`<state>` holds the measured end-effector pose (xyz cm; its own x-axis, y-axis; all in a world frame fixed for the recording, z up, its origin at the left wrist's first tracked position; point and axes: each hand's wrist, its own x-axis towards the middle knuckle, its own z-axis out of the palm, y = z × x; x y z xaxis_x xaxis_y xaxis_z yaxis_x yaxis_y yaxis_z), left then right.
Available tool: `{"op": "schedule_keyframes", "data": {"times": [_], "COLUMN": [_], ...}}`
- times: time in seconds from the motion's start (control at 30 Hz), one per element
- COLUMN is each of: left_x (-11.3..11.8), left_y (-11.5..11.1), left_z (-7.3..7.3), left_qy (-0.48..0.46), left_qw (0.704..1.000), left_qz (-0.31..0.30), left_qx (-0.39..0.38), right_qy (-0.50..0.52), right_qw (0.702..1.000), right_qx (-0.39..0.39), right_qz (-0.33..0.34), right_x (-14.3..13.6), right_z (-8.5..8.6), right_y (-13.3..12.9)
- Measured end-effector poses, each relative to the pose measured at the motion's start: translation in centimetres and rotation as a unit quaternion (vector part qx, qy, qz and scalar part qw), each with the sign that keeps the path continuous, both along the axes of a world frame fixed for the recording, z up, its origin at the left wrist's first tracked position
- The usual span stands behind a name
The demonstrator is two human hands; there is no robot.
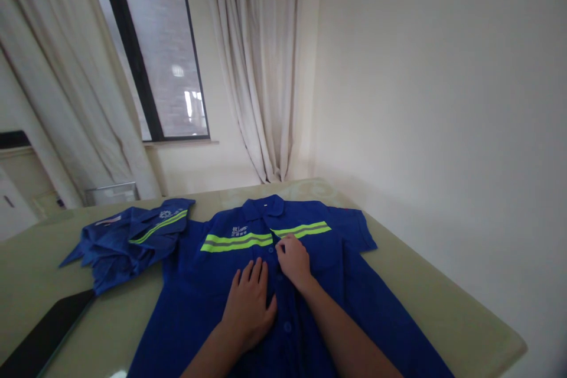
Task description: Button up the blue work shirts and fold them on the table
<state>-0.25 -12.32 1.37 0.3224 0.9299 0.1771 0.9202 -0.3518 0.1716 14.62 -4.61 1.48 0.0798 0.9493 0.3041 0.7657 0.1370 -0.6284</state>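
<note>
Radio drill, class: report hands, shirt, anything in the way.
Left hand open on blue shirt; right hand gripping its placket. Shirt spread front-up on table. Bunched garment alongside, left.

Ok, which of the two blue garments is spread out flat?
The blue shirt in the middle, its collar at the far end. The other garment, to its left, lies bunched up in folds.
</note>
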Motion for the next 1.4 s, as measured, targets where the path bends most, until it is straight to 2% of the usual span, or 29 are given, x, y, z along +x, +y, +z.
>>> {"op": "schedule_keyframes", "data": {"times": [0.1,0.17,0.23,0.37,0.5,0.73,1.0,1.4], "left_x": [0.2,0.6,1.2,1.9,1.7,1.5,2.0,2.0], "left_y": [2.4,4.4,6.2,7.9,8.3,8.8,8.1,7.9], "left_z": [2.4,3.3,3.1,0.9,-0.5,-0.7,-0.4,-0.7], "left_qy": [-0.03,-0.055,-0.078,-0.135,-0.196,-0.248,-0.211,-0.171], "left_qw": [0.999,0.996,0.994,0.989,0.98,0.969,0.977,0.983], "left_qz": [0.037,0.069,0.078,0.056,0.027,0.0,-0.029,-0.048], "left_qx": [-0.002,0.001,0.006,0.008,0.014,0.013,0.024,0.049], "right_qy": [0.08,0.094,0.108,0.126,0.15,0.159,0.153,0.167], "right_qw": [0.997,0.995,0.994,0.992,0.988,0.983,0.984,0.98], "right_qx": [0.012,0.013,0.015,0.023,0.038,0.063,0.075,0.09], "right_qz": [0.001,0.002,0.004,0.009,0.017,0.066,0.057,0.059], "right_x": [1.2,1.6,1.9,2.3,2.5,2.4,2.3,2.0], "right_z": [-0.8,-1.2,-1.6,-2.1,-1.9,-1.3,-1.2,-0.9], "right_y": [0.7,1.2,1.6,1.9,1.7,1.1,0.6,0.4]}}
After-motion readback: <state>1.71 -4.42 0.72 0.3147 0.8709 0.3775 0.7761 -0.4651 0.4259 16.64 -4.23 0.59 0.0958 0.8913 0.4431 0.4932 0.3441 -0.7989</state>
